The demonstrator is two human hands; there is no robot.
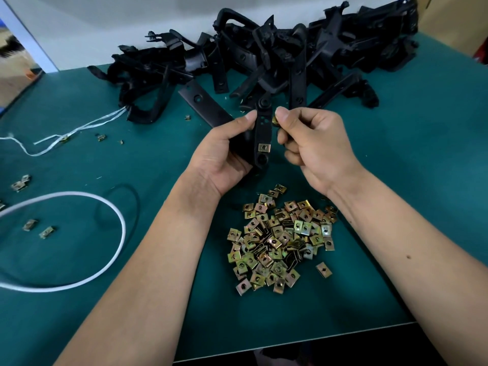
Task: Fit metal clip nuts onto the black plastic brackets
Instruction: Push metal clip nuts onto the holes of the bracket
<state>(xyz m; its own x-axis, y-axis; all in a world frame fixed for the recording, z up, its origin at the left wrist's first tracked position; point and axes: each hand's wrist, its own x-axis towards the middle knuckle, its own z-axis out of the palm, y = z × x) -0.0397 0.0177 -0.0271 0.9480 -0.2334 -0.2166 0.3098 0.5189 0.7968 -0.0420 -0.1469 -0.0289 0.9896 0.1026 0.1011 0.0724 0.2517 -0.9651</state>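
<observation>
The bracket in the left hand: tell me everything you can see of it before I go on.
The bracket is a flat black strip, plastic by its look, held roughly upright above the green table. It has a round boss at the top end, small holes below it and a larger hole near the bottom. One brass-coloured fitted clip nut sits on its lower part. The left hand grips it, thumb on its upper edge. The right hand pinches a loose clip nut at its upper right edge.

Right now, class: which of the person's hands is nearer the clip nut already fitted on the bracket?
Left. The left hand grips the bracket beside the fitted clip nut; the right hand is farther right, pinching another clip nut.
</observation>
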